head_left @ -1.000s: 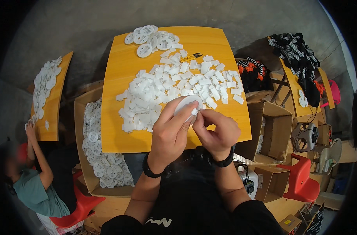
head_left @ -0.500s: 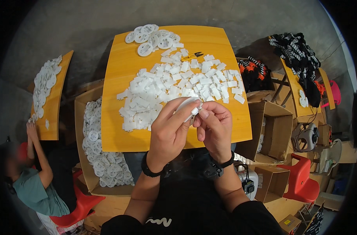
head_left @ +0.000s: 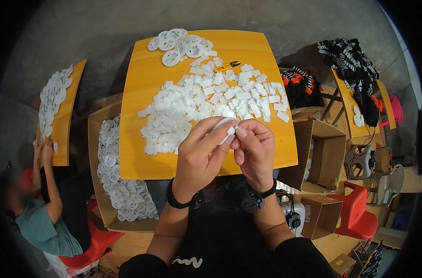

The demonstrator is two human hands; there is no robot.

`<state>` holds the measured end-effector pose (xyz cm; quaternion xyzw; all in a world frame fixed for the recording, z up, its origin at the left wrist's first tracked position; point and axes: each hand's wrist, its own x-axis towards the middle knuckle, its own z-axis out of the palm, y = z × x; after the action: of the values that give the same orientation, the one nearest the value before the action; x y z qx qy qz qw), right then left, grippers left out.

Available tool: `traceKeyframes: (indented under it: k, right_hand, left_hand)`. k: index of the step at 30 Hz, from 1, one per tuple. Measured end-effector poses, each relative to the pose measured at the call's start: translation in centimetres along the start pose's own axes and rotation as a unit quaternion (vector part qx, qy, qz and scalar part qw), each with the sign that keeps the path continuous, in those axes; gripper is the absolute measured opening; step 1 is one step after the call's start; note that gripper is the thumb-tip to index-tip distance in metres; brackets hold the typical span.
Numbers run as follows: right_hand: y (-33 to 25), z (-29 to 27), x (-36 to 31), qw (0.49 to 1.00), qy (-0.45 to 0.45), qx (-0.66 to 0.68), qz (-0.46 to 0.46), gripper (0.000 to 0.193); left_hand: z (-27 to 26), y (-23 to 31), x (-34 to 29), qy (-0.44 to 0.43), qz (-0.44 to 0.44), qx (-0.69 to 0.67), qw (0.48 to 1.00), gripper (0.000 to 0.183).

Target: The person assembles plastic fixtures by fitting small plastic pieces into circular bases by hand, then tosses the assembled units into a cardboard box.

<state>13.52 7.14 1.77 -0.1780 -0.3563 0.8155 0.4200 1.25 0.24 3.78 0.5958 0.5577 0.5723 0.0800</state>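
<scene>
Above the near part of the yellow table (head_left: pixel 143 74), my left hand (head_left: pixel 197 153) is closed on a white round disc (head_left: pixel 224 123), held tilted between thumb and fingers. A small white piece (head_left: pixel 231 131) shows at the disc's face beside my left fingertips. My right hand (head_left: pixel 256 146) is pinched at the disc's right edge; what lies between its fingertips is too small to make out. Beyond both hands spreads a heap of small white rectangular pieces (head_left: pixel 169 123). More white discs (head_left: pixel 172 57) are piled at the table's far left, and yellow thread snips (head_left: pixel 227 66) lie behind the heap.
Left of the table stands a cardboard box (head_left: pixel 94 153) full of white discs. An open cardboard box (head_left: pixel 329 139) is on the right. Another person (head_left: pixel 48 222) works at a side table (head_left: pixel 74 106) on the left. A red chair (head_left: pixel 357 211) stands at lower right.
My right fingertips have shifted slightly at the disc's edge, and the disc's tilt differs a little. At the left table, the other person's hands have moved apart.
</scene>
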Motion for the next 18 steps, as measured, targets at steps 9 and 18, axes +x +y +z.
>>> traceKeyframes:
  k: [9, 18]
  right_hand:
    - [-0.09, 0.54, -0.14, 1.0, 0.018, -0.02, -0.01, 0.006]
    - [-0.03, 0.91, -0.31, 0.996, 0.036, -0.073, -0.024, 0.005]
  left_hand:
    - [0.17, -0.17, -0.07, 0.014, 0.006, 0.003, 1.0, 0.023]
    - [0.07, -0.28, -0.24, 0.004, 0.015, 0.012, 1.0, 0.022]
